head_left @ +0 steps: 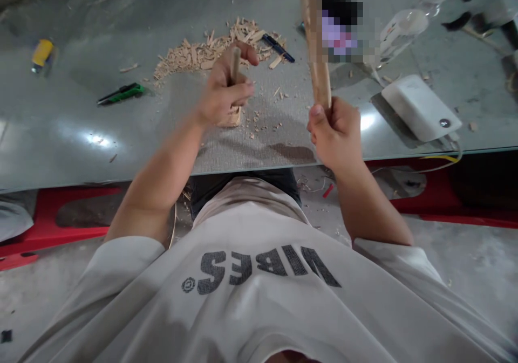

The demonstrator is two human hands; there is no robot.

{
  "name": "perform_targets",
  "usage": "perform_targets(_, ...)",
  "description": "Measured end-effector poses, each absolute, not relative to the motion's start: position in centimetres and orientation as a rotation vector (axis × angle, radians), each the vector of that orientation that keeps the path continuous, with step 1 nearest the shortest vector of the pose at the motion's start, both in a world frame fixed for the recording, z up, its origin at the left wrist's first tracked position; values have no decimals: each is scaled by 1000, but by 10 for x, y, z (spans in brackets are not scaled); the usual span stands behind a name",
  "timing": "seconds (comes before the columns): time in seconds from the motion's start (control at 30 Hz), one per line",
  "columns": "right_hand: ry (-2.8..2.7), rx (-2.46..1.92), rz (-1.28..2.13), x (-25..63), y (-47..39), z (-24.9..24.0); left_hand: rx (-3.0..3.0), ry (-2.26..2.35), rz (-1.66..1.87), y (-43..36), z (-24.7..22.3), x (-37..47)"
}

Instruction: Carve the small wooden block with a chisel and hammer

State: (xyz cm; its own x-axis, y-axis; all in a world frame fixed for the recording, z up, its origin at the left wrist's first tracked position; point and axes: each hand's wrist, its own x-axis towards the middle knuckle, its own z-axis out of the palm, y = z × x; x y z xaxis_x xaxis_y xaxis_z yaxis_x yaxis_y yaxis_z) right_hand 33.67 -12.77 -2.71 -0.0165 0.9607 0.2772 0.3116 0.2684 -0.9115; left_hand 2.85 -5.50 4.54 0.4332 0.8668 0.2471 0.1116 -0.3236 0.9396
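My left hand (226,90) is closed around the upright wooden handle of a chisel (235,63); the chisel's lower end is hidden by the fingers. Directly below that hand, a small pale wood block (231,118) rests on the table, mostly covered by it. To the right, my right hand (336,134) grips the lower end of a hammer (316,45) by its long wooden handle. The hammer points away from me, its dark head only partly visible at the top edge. Wood shavings (194,54) lie heaped just beyond my left hand.
On the glass-topped table (162,152) lie a green cutter knife (121,94), a yellow tool (42,54) and a dark blue pen (278,48). A white power bank (421,107) with a cable is at right, near a clear plastic bottle (404,34). Red stools (76,196) stand below.
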Motion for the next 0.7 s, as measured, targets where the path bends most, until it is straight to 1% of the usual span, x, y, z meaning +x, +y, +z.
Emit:
perform_targets(0.07,-1518,-1245,797,334,-121,-32,2106,1017,877,-60,56,18)
perform_targets(0.13,-1533,-1259,789,331,-117,-37,2372,1321,682,-66,68,11)
perform_targets(0.23,-1535,-1268,749,328,-116,-42,2413,1673,324,-70,78,11)
perform_targets(0.33,-1504,-1278,721,326,-116,-47,2409,1779,-12,-68,79,18)
perform_targets(0.4,-1469,-1276,697,326,-116,-50,2406,1790,-105,-65,76,21)
perform_targets(0.47,-1436,-1261,685,326,-115,-53,2408,1784,-87,-62,73,19)
perform_targets(0.53,-1408,-1243,689,327,-115,-56,2396,1752,23,-60,70,14)
perform_targets(0.7,-1372,-1209,725,326,-115,-59,2197,1539,493,-51,60,-3)
